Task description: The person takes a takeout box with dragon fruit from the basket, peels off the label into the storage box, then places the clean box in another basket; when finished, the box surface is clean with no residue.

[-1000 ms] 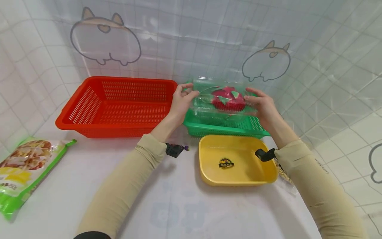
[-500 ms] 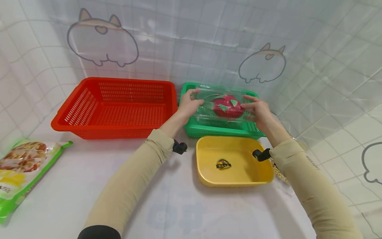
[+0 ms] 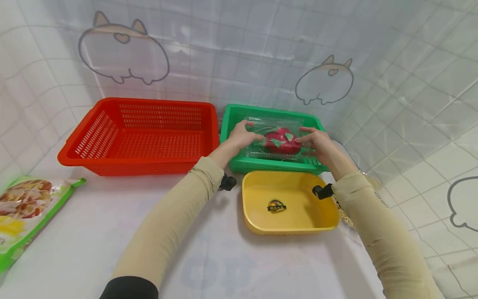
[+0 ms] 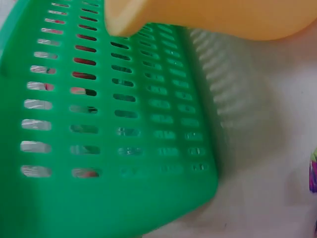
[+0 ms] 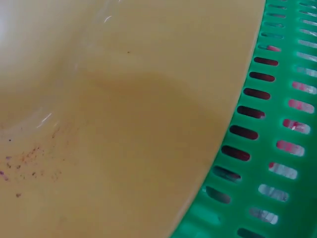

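Note:
A clear plastic box (image 3: 274, 121) with a pink dragon fruit (image 3: 281, 141) inside sits down within the green basket (image 3: 276, 165), below the back rim. My left hand (image 3: 240, 136) grips the box's left end, thumb at the front and fingers toward the back. At the opposite end my right hand (image 3: 320, 144) holds it the same way. Through the slots of the basket wall (image 4: 111, 196) in the left wrist view, bits of pink and shiny plastic show. Similar patches appear behind the slots in the right wrist view; neither wrist view shows a hand.
Left of the green basket stands a red basket (image 3: 149, 160). A yellow basin (image 3: 291, 229) with a fruit sticker (image 3: 276, 205) is right in front of the green one. A green-edged food bag (image 3: 30, 207) lies far left. Another packet (image 3: 345, 216) is partly hidden by my right forearm.
Both hands have come down and toward me with the box, from above the green basket's back rim to inside it. The view has shifted slightly; the baskets and basin stay put.

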`<state>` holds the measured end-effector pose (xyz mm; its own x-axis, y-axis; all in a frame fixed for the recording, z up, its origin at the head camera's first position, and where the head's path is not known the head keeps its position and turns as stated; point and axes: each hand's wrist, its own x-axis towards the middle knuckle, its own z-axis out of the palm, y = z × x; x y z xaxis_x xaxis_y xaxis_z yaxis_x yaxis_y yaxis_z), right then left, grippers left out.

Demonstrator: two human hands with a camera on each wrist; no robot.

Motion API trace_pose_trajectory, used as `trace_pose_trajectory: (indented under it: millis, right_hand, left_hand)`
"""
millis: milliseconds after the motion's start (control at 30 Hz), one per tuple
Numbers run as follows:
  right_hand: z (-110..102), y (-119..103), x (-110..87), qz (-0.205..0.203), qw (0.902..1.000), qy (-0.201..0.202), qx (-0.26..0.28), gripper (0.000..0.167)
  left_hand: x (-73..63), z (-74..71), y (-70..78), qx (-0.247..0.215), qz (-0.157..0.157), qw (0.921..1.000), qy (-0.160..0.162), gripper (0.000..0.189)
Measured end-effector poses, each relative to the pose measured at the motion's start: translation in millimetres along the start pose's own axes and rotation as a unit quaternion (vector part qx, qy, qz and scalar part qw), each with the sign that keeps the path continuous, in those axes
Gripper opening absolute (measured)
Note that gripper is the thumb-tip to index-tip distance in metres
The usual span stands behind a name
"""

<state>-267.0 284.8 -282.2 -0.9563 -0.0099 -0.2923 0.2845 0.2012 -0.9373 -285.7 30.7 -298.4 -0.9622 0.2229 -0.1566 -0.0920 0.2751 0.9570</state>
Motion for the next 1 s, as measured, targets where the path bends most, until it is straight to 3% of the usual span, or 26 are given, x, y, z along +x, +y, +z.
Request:
trace_pose_trajectory:
  millis: [267, 533, 833, 1000]
  right_hand:
    - [0, 5, 7.0, 0.007, 0.9997, -0.013, -0.02, 0.072]
    - [0, 9, 10.6, 0.0, 0.9981, 0.0, -0.062, 0.074]
    - [-1, 12, 7.8, -0.009, 0.9932, 0.002, -0.116, 0.073]
    - [-2, 11, 7.7, -0.014, 0.989, 0.012, -0.147, 0.072]
  left_hand:
    - [3.6, 2.6, -1.7, 0.026, -0.01, 0.9996, 0.001, 0.076]
    - [7.2, 8.5, -5.1, 0.061, -0.012, 0.998, 0.007, 0.077]
    - [5.8, 7.6, -2.3, 0.136, -0.018, 0.9906, 0.001, 0.079]
    - [3.9, 6.7, -0.7, 0.163, -0.002, 0.9864, 0.014, 0.073]
